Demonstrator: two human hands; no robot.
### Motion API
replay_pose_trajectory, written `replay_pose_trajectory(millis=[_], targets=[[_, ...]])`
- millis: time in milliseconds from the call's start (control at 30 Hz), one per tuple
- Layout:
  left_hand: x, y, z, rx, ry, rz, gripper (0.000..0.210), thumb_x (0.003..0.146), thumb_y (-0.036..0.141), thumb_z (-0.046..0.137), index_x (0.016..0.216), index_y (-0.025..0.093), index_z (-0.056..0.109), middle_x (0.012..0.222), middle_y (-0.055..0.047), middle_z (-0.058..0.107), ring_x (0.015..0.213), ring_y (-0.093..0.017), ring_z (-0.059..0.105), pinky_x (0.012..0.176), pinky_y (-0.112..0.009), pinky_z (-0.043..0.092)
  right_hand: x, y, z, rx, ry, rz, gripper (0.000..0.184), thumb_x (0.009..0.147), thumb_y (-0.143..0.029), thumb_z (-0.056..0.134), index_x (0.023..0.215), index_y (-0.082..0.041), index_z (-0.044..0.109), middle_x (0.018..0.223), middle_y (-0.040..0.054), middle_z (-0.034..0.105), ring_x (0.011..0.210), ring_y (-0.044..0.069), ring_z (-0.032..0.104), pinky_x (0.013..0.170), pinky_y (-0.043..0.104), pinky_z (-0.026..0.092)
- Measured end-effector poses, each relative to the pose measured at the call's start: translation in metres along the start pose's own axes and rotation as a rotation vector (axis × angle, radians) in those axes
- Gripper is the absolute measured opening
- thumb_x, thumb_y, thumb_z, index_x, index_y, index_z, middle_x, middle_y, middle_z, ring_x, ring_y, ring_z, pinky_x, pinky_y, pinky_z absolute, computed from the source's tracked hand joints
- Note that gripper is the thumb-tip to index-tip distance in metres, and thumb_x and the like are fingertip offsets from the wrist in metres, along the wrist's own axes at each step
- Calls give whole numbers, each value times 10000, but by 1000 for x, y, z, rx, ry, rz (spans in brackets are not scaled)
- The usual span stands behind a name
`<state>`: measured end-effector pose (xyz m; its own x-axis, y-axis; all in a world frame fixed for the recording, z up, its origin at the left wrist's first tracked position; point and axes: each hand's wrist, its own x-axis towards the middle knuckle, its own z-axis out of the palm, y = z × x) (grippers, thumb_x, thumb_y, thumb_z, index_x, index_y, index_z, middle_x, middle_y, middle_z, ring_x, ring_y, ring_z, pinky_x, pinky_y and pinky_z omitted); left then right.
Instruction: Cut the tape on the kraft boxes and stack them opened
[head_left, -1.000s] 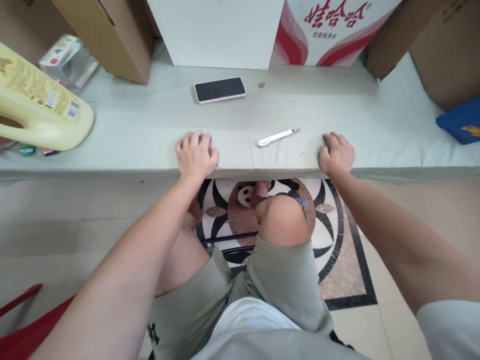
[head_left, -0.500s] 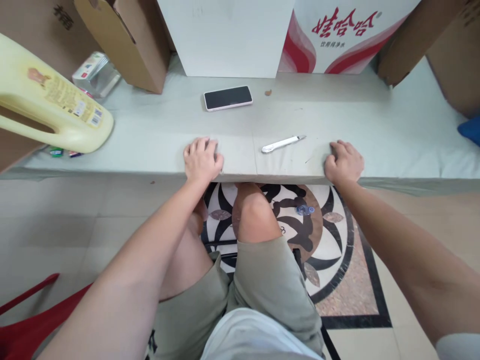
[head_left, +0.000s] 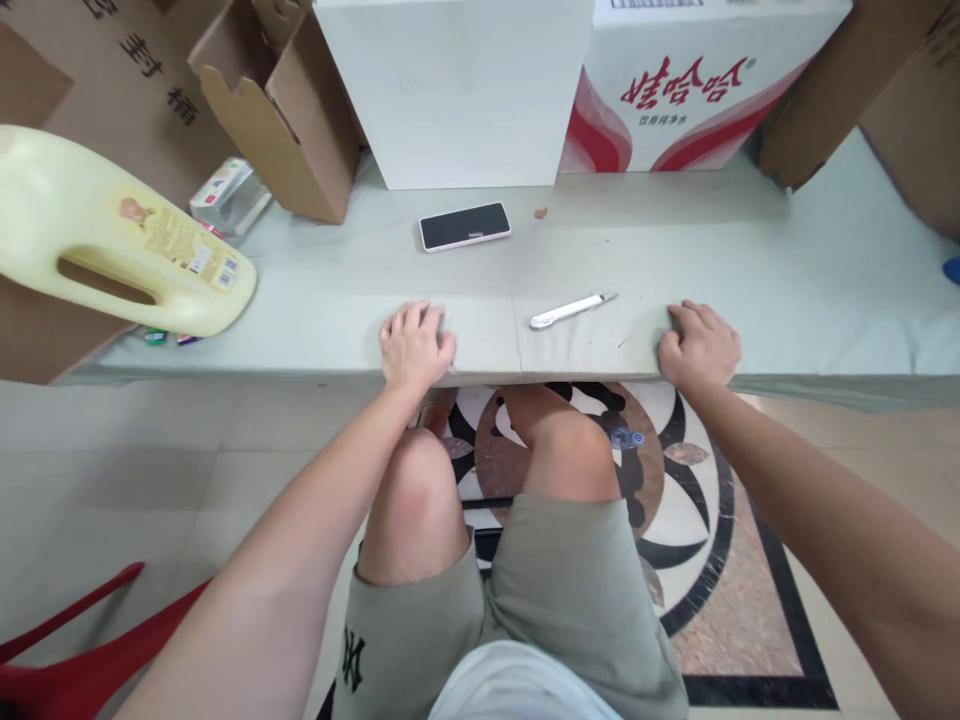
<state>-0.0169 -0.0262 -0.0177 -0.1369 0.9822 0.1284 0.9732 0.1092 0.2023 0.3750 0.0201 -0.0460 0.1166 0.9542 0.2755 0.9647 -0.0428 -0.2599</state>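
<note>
My left hand [head_left: 417, 345] rests palm down at the near edge of the cloth-covered table [head_left: 600, 225], its fingers bent and slightly apart, with nothing in it. Farther right, my right hand [head_left: 700, 345] leans on the same edge with loosely curled fingers and no object showing in it. Between the two lies a white-handled utility knife [head_left: 571, 311], its grey tip pointing right, touched by neither hand. Beyond my left hand a phone [head_left: 465, 227] lies with its dark screen up.
A yellow jug [head_left: 180, 240] and a clear plastic box [head_left: 231, 196] are at left. Behind stand an open cardboard box [head_left: 300, 120], a white box [head_left: 457, 95] and a red-and-white carton [head_left: 675, 110]. Beneath the table, a plastic bottle [head_left: 625, 439] is on the floor; a red chair [head_left: 112, 640] is at lower left.
The view has shifted, so the table and its items appear lower and farther right. My legs have moved, and both knees now show. Both hands stay on the table edge.
</note>
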Motion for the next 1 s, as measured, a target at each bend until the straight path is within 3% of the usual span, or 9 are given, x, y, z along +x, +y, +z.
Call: replay_pose_trajectory(millis=[467,600,700,767,833,900,1000], targets=[[-1,-4,4,-30,16,19,438,938,292,483,1325,215,674,1515,-145,591,1464,-364,468,1207,-557,341,1,4,1,-31,-29,7,564,845,-305,417,1335,-180,667,1483,132,632,1440,348,536,1201,571,419],[-3,-8,7,-53,23,43,426,936,297,495,1320,245,673,1514,-129,598,1465,-358,475,1206,-567,356,1,11,2,23,16,-14,502,802,-329,451,1236,-259,694,1391,126,676,1349,397,590,1122,653,464],[-5,-11,7,-76,18,56,428,938,303,494,1321,230,670,1520,-138,590,1472,-370,470,1211,-590,352,10,5,0,67,80,-64,329,743,-374,547,1028,-387,709,1197,133,714,1226,439,622,1055,699,439],[-6,-12,8,-98,19,58,427,934,303,506,1319,219,670,1532,-143,579,1482,-378,461,1217,-598,347,23,-19,0,86,114,-114,265,725,-379,586,964,-404,697,1159,154,698,1206,449,616,1046,701,418],[-7,-13,9,-116,16,62,422,930,305,517,1314,219,672,1539,-149,572,1482,-387,462,1215,-614,350,40,-63,5,124,106,-199,307,741,-371,579,1024,-351,696,1204,162,675,1204,424,630,1054,665,458],[-7,-13,10,-128,25,66,401,929,306,526,1291,233,682,1531,-143,582,1482,-387,465,1213,-619,356,60,-129,14,176,56,-315,371,772,-351,563,1113,-274,687,1235,150,659,1171,367,665,1042,587,527],[-8,-14,13,-137,29,68,381,921,306,538,1268,243,683,1506,-144,603,1465,-389,483,1201,-631,372,92,-254,32,254,-82,-536,433,794,-266,574,1217,-228,654,1265,141,643,1128,305,679,973,469,587]])
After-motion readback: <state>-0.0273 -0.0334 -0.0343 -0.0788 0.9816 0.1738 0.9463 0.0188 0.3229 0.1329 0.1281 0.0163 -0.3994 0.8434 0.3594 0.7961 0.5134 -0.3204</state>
